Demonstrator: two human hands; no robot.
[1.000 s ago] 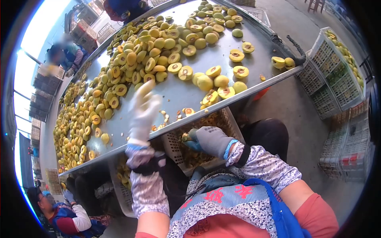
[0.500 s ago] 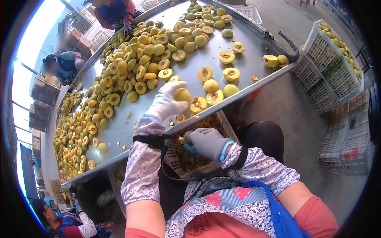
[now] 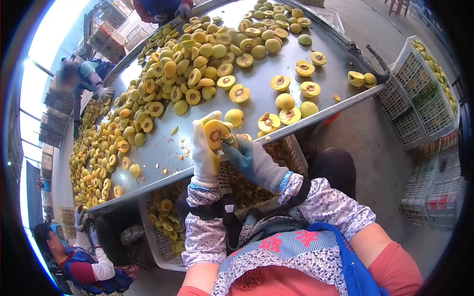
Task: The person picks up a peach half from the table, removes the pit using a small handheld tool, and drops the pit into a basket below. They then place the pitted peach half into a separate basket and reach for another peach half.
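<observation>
My left hand (image 3: 206, 150), in a white glove stained yellow, is closed around a yellow-green stone fruit half (image 3: 214, 134), cut face turned toward my other hand. Against that fruit press the fingers of my right hand (image 3: 252, 160), in a grey glove with bluish fingertips. They are curled together, and what they grip, if anything, is hidden. Both hands are over the near edge of the metal table (image 3: 276, 113). Several loose fruit halves (image 3: 290, 115) lie beside them on the tabletop, some with brown pits showing.
A large heap of fruit halves (image 3: 168, 74) spreads along the table. Beneath its edge stand a crate of scraps (image 3: 297, 153) and a crate of halves (image 3: 152, 246). Stacked crates (image 3: 419, 89) stand on the right. Co-workers (image 3: 96, 74) are along the far side; another person (image 3: 94, 269) sits lower left.
My left hand has drawn back from the tabletop with fruit in it. My right hand has risen from above the scrap crate to meet it. The view has shifted slightly.
</observation>
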